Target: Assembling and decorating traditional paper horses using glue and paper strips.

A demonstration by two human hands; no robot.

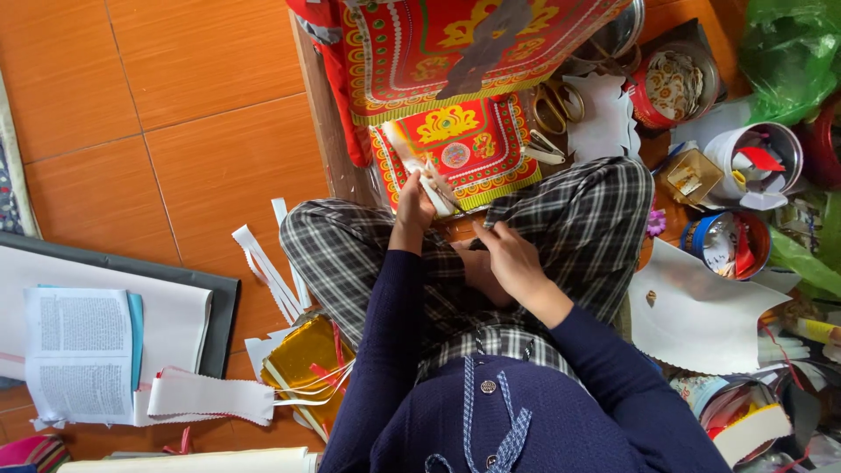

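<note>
A printed sheet [455,144] lies just beyond the left hand [413,203]; scissors [552,105] and tins [674,83] sit farther right, beyond the right hand [512,258]. Paper strips [267,267] lie left.

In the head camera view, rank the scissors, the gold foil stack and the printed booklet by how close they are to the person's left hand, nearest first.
From the left hand:
1. Scissors, up and to the right on the board, beside the red and gold printed sheet.
2. Gold foil stack, lower left on the floor, by the knee.
3. Printed booklet, far left on the floor.
</note>
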